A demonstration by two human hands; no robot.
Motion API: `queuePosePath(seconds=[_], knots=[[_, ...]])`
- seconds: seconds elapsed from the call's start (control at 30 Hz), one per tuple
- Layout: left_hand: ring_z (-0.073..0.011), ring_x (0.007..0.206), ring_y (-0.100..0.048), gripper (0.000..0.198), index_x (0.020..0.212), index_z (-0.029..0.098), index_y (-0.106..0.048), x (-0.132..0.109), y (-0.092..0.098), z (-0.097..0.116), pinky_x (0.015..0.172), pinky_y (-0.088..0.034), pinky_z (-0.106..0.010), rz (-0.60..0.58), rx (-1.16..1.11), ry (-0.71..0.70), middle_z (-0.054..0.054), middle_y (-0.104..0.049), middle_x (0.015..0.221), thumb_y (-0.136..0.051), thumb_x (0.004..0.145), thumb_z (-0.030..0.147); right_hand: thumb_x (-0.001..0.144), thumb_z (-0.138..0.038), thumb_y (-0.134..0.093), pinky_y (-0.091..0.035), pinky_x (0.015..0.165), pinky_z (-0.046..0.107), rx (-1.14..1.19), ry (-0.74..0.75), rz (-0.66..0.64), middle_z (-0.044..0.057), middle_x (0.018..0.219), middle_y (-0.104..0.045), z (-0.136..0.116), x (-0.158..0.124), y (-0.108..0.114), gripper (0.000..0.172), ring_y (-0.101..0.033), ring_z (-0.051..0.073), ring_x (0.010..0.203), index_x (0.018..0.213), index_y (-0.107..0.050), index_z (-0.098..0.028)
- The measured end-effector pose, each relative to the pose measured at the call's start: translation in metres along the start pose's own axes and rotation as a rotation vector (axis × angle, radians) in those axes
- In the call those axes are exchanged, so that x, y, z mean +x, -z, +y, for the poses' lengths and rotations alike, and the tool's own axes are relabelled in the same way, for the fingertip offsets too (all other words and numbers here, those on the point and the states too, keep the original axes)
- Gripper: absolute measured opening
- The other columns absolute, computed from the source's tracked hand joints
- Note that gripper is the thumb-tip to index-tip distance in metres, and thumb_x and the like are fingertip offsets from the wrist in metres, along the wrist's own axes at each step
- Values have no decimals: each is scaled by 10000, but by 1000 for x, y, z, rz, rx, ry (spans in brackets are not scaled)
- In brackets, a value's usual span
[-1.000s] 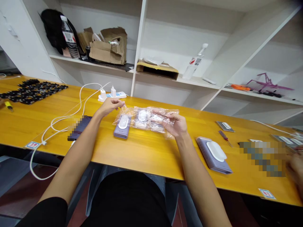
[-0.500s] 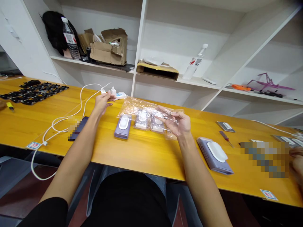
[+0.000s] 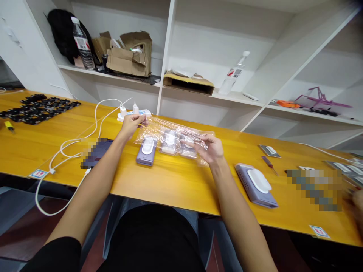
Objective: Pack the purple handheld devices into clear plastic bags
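Head view: left hand (image 3: 130,126) pinching left end of clear crinkled plastic film (image 3: 163,124); right hand (image 3: 212,148) gripping right end — film spans between, over yellow wooden table (image 3: 170,185). Purple boxy white-topped device (image 3: 145,159) partly behind film — two similar units (image 3: 169,143) visible through it.

Yellow wooden table (image 3: 170,185), purple devices (image 3: 145,159), screwdriver (image 3: 267,163), white cables (image 3: 96,114), power strip (image 3: 146,113), black parts (image 3: 42,110)

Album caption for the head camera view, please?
Left hand and right hand hold clear, crinkled plastic film near a purple, boxy, white-topped device.
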State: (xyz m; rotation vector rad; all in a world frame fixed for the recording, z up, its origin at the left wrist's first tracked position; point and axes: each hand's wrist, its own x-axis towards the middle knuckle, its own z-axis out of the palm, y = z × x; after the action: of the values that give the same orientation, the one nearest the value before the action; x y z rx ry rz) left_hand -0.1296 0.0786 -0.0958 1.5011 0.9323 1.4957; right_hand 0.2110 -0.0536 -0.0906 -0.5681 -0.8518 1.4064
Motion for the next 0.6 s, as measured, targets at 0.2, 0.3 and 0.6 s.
queuePosePath(seconds=[0.2, 0.3, 0.6], knots=[[-152, 591, -660, 607, 740, 185, -762, 4, 1, -1, 560, -431, -266, 86, 84, -102, -66, -742, 660, -886, 797, 776, 701, -160, -744, -658, 1161, 672, -104, -8, -55, 80, 1022, -870, 5, 0, -7, 149, -810, 385, 1257, 627, -656, -254], [-142, 528, -577, 509, 757, 204, -741, 2, -2, 0, 577, -418, -283, 101, 204, -184, -9, -645, 553, -798, 939, 676, 699, -158, -746, -637, 1175, 704, -111, -3, -40, 102, 1085, -876, 5, 0, -6, 117, -809, 408, 1277, 642, -682, -238], [-154, 568, -400, 465, 803, 253, -638, -8, -10, 3, 621, -305, -322, 179, 326, -302, 39, -454, 595, -661, 1067, 635, 865, -402, -761, -395, 1330, 811, 98, -25, -121, 79, 993, -888, -2, -12, -10, 158, -746, 410, 1408, 787, -805, -272]])
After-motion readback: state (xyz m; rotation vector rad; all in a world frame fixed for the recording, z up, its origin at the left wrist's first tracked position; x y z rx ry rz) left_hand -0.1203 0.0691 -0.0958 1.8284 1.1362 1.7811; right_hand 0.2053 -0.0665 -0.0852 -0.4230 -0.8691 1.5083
